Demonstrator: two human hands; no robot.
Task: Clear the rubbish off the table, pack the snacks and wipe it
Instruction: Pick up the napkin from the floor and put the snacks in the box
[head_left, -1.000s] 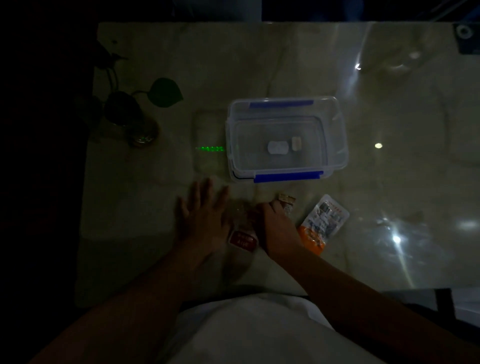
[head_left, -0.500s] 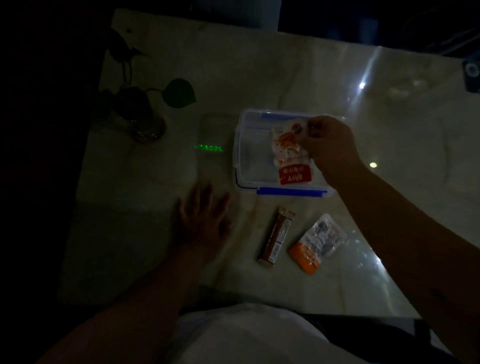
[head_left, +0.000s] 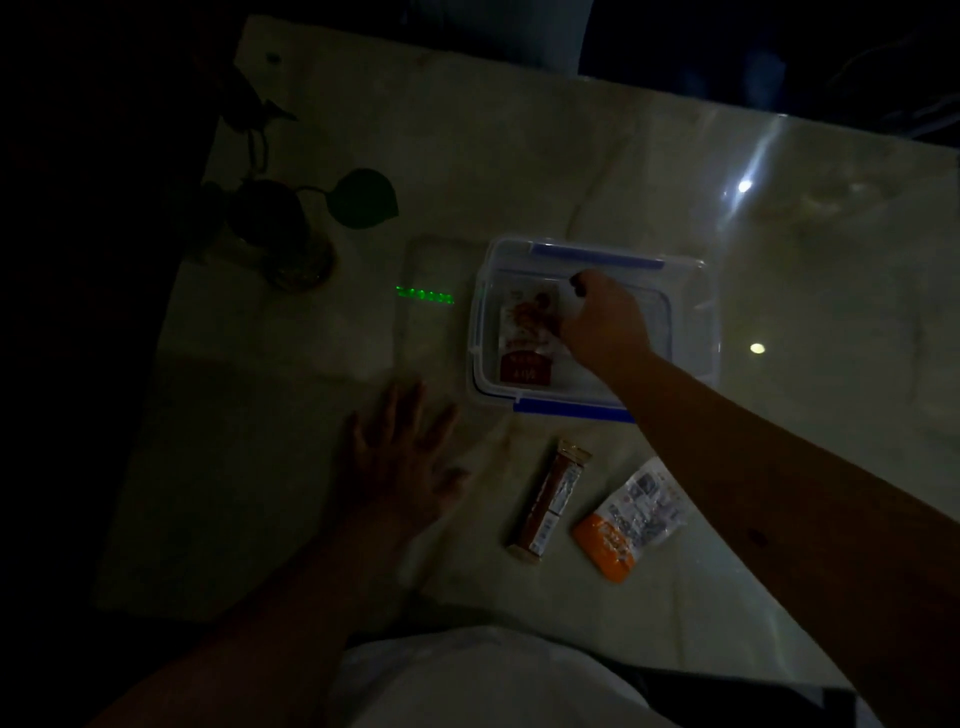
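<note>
Head view, very dim: a pale marbled tabletop (head_left: 597, 156) with glints of light on its right side. Near the middle sits a clear plastic box (head_left: 696, 291) with blue clips on its far and near edges. The right hand (head_left: 605, 325) reaches into the box from the right, fingers curled down onto the upper right part of a snack packet (head_left: 527, 343) — white with a red band at its near end. The packet lies inside the box toward its left side; whether the fingers pinch it or only press on it I cannot tell in this light.

The left hand (head_left: 400, 462) lies flat on the tabletop, fingers spread, holding nothing, just left of the box's near corner.

In front of the box, between the two forearms, lie two more snacks — a long brown stick packet (head_left: 550, 499) and, just to its right, an orange-and-white pouch (head_left: 631, 519), side by side but apart.

At the far left stands a glass vase (head_left: 296, 254) with a dark plant leaf (head_left: 361, 200). A short row of green lights (head_left: 423, 296) glows left of the box.
</note>
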